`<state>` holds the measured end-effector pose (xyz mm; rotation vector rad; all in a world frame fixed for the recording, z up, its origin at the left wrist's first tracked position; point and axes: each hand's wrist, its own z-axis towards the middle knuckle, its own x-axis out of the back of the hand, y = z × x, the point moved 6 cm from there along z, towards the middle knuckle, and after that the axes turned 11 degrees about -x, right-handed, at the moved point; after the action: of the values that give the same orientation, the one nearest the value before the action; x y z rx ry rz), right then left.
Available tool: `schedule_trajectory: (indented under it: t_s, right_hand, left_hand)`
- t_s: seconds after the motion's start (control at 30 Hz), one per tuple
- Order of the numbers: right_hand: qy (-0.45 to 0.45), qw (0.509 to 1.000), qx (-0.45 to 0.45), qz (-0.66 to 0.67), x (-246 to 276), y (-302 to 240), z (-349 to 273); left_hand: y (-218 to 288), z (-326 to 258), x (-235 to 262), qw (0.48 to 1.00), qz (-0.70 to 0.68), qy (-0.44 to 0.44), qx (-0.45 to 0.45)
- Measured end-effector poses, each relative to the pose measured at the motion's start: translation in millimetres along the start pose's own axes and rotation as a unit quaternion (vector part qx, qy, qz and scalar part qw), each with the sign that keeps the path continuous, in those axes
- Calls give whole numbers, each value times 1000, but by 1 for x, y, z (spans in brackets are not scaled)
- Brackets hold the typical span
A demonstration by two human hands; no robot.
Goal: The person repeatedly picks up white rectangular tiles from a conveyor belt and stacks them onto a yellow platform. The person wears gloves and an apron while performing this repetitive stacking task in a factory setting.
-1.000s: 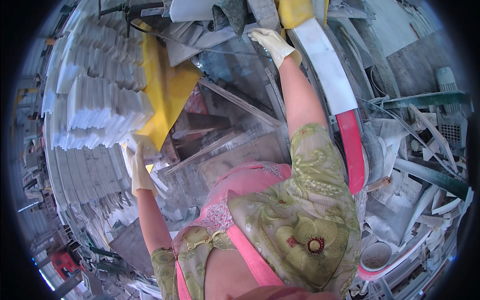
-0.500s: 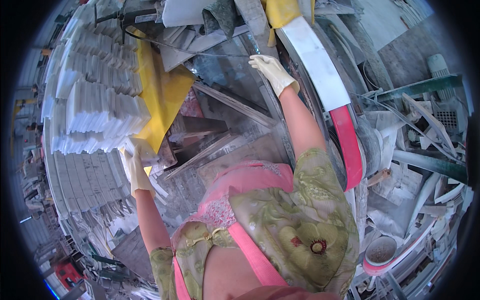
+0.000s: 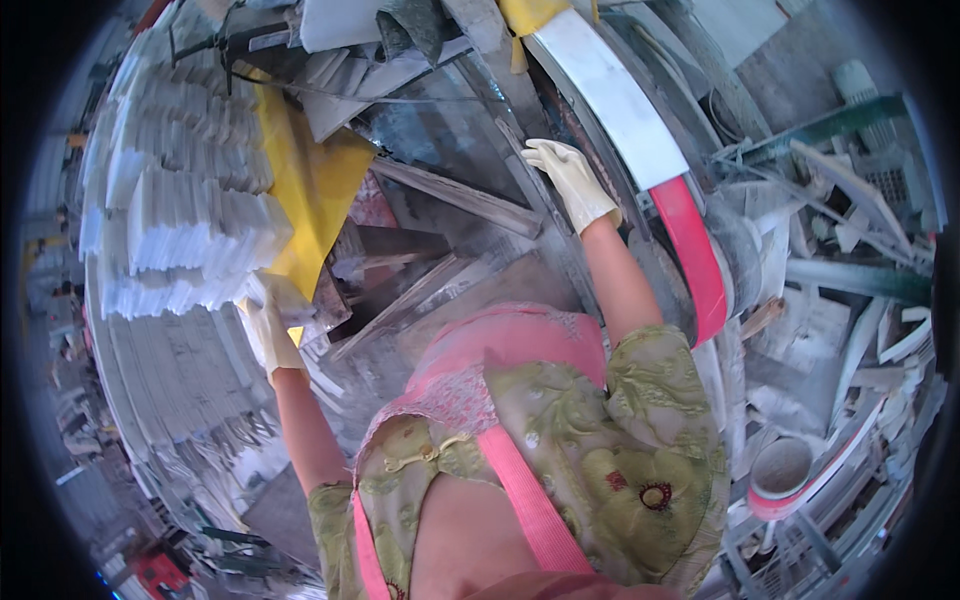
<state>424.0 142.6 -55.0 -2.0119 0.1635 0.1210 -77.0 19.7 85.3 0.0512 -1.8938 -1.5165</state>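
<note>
My left hand [image 3: 264, 332], in a cream rubber glove, is at the lower right corner of the rows of thin white stone tiles [image 3: 200, 225]. Its fingers are closed around the edge of a pale tile [image 3: 287, 296] there; the fingertips are partly lost against the white stone. On the other side, my right hand [image 3: 575, 183] wears a matching glove. It holds nothing, its fingers stretched out and slightly apart, over the dark metal rail beside a curved band, white [image 3: 605, 95] in one stretch and red [image 3: 690, 260] in the other.
A yellow sheet [image 3: 310, 190] hangs beside the tile rows. Wooden planks [image 3: 455, 195] lie slanted between my hands. Broken slabs and a green beam [image 3: 850, 280] fill the right side, with a round bucket [image 3: 781, 468] lower down. A thin cable [image 3: 400, 99] crosses the far side.
My right hand has come nearer to me and a little to the right along the rail. My left hand stays at the tile corner. The whole view has shifted slightly.
</note>
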Motion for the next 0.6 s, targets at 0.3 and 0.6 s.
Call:
schedule_trajectory:
  t_s: [0.3, 0.6]
  right_hand:
    - [74, 991, 17, 114, 6, 36, -65]
    - [212, 938, 101, 255, 36, 103, -121]
  left_hand:
    - [-25, 18, 0, 996, -16, -83, -35]
    - [-36, 53, 36, 993, -6, -107, 56]
